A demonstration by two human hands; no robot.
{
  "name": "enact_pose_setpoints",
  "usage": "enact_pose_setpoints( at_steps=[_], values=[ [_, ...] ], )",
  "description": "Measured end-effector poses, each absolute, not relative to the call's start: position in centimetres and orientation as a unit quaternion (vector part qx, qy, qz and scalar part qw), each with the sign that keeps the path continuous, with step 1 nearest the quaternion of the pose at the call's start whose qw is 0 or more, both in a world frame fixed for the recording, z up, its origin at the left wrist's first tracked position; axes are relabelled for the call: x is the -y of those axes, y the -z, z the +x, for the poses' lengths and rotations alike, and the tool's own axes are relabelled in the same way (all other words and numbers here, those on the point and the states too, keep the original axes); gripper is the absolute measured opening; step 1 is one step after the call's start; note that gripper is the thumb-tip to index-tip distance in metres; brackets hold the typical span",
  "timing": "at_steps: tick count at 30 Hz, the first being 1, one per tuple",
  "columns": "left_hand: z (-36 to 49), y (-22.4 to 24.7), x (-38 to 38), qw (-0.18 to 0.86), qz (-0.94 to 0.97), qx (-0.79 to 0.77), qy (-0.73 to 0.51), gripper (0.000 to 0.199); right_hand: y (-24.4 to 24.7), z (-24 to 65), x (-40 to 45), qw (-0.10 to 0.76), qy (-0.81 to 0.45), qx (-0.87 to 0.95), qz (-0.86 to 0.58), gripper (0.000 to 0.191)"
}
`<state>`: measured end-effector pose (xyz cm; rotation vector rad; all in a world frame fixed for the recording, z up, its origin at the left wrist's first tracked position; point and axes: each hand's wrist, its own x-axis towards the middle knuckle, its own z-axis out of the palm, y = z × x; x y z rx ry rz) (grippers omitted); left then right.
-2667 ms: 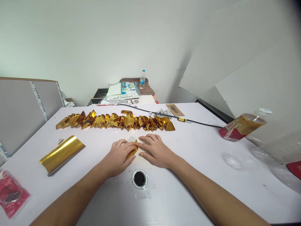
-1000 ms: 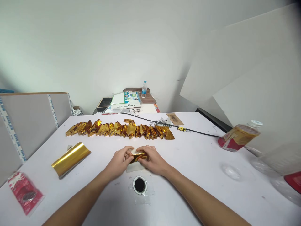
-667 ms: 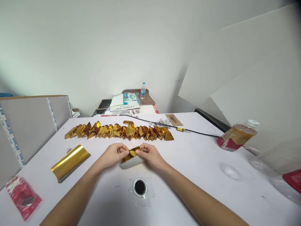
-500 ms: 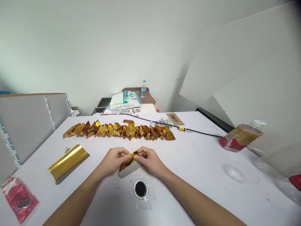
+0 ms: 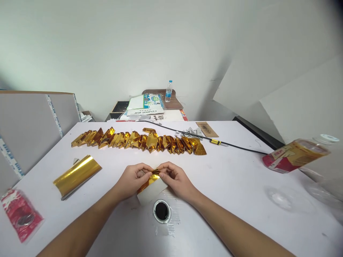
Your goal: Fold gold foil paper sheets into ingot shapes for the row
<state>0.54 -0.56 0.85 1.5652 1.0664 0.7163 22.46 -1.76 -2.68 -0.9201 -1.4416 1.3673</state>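
Observation:
Between both hands, just behind a round dark hole in the table, is a sheet of gold foil paper (image 5: pixel 151 189) with a pale underside and a folded far edge. My left hand (image 5: pixel 135 178) pinches its far edge with thumb and fingers. On the right, my right hand (image 5: pixel 175 178) grips the same edge close to the left fingertips. A long row of folded gold foil pieces (image 5: pixel 152 141) lies across the table beyond the hands. To the left rests a curled stack of gold foil sheets (image 5: pixel 77 175).
A pink packet (image 5: pixel 21 216) lies at the near left. Behind the foil row are a black cable (image 5: pixel 241 147), brown card (image 5: pixel 207 129) and silver scraps. A tilted jar (image 5: pixel 297 155) is at the right edge. A water bottle (image 5: pixel 168 92) stands at the back.
The foil's far edge is folded over more, and more of its pale side shows. The fingertips are closer together. The whole view has shifted slightly.

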Motion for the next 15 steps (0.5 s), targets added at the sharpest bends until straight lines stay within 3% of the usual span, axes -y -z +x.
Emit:
enact_pose_setpoints(
  at_steps=[5, 9, 15],
  values=[
    [0.7, -1.0, 0.7, 0.608, 0.599, -0.408, -0.324, 0.042, 2.5, 22.5, 2.0, 0.453, -0.54, 0.612, -0.359, 0.04],
    [1.1, -1.1, 1.0, 0.597, 0.603, -0.406, -0.341, 0.034, 2.5, 22.3, 2.2, 0.459, -0.526, 0.621, -0.357, 0.032],
    [1.4, -1.0, 1.1, 0.572, 0.618, -0.423, -0.334, 0.028, 2.1, 22.3, 2.9, 0.477, -0.37, 0.708, -0.367, 0.009]
  ],
)
